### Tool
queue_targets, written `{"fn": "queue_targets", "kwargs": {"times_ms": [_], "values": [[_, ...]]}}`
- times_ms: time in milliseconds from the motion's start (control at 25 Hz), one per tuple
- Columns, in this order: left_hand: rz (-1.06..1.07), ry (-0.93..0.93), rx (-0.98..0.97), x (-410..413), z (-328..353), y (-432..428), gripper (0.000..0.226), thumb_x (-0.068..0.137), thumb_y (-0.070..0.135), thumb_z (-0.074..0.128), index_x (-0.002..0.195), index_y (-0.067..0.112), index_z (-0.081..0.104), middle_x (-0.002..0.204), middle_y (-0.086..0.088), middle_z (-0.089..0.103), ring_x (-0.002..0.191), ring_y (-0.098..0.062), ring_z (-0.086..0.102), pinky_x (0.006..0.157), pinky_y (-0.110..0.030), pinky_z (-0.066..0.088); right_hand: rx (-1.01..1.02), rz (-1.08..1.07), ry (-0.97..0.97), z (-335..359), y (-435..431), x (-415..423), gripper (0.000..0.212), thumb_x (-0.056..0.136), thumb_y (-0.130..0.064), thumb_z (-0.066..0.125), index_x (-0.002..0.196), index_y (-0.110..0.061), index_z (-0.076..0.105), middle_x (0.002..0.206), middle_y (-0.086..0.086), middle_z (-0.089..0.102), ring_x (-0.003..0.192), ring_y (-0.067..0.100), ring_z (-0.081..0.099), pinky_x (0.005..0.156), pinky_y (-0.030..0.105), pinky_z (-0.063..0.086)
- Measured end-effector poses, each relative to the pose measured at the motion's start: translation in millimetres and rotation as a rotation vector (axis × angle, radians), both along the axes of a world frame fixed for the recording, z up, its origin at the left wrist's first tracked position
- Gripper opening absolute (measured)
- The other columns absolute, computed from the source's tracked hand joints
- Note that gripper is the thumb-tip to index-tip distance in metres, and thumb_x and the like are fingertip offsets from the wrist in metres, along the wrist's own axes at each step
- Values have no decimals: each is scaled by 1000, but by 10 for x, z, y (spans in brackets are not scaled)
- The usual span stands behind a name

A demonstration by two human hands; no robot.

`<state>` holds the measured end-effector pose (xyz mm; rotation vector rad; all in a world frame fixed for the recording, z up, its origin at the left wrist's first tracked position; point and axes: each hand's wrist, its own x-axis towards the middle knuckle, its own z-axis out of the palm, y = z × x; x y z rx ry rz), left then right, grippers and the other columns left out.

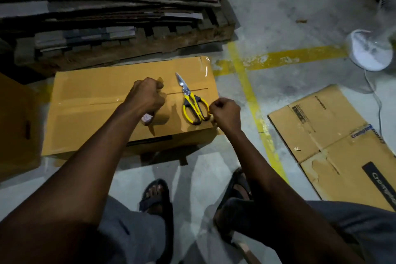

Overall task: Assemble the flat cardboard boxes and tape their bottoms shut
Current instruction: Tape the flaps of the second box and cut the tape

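On the concrete floor [267, 17], an assembled box [90, 92] lies beneath both grips, seam seemingly part-taped: left grip [145, 96] curls round the tape roll [147, 118], right grip [226, 113] seemingly pinches its end; flat boxes [107, 17] beyond wait.

Both arms are bare from the fingers of the left hand [145, 96] and the right hand [225, 113] back to the elbows. Well behind the fingers, close in to the body, the person wears loose grey trousers [132, 227] and dark open-toed sandals [157, 201], each with a broad strap across the foot.
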<state>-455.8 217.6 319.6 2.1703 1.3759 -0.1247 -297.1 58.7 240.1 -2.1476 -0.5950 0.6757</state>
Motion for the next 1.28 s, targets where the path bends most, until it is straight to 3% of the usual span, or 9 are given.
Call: {"fn": "queue_targets", "kwargs": {"times_ms": [80,160,440,680,760,840,1000,1120,1280], "values": [[-28,4,-11,37,-27,14,59,81,9,64,137,21,51,136,-10,52,118,-28,53,95,-36,49,82,-48,327,-43,-448,68,27,87,-7,52,67,-8,70,44,4,53,35,17,40,40,21,28],[-55,3,-7,92,-24,-6,59,80,11,65,137,21,52,137,-10,53,121,-28,52,94,-33,45,62,23,485,-136,-729,55,30,93,-4,48,75,-3,72,40,6,46,32,15,27,41,19,17],[-76,-28,-37,197,27,-77,60,81,5,64,138,21,50,135,-11,54,106,-31,60,89,-43,54,24,-71,521,-547,-645,85,28,95,-10,49,89,-9,76,52,11,52,38,16,24,42,21,17],[-46,-36,-40,163,-4,-6,61,80,9,67,138,21,50,137,-10,52,118,-29,54,95,-40,50,-93,-199,558,-749,-706,33,20,94,-14,55,94,-8,74,57,12,53,39,17,28,42,23,20],[-77,-20,-21,183,-7,-37,60,82,9,66,139,20,50,138,-10,52,123,-29,50,96,-35,46,-159,-350,387,-766,-767,47,18,90,-14,56,82,-12,73,64,10,58,47,22,46,45,29,35],[-75,-17,-22,191,-2,-66,60,82,9,65,139,21,49,138,-10,52,122,-30,51,96,-36,47,-94,-459,11,-696,-753,42,15,89,-14,56,80,-14,69,77,9,64,71,27,59,62,34,44],[-65,-31,-28,220,44,-85,61,82,6,64,139,19,48,138,-12,52,125,-30,48,98,-38,45,12,-161,-537,-468,-495,-163,23,89,-22,56,106,-11,67,104,7,67,100,27,56,80,39,43],[-81,-49,-43,244,65,-136,60,83,6,64,140,17,47,139,-12,51,127,-30,47,99,-39,44,-161,-38,-609,-565,-369,-395,39,95,-30,47,124,-6,59,118,14,65,119,37,53,97,51,44],[-98,-31,-36,250,69,-158,59,84,8,63,140,18,47,137,-11,53,124,-29,48,94,-37,44,-488,59,-361,-695,-319,-381,51,103,-43,33,135,-8,50,134,15,59,145,35,26,115,57,16]]}}
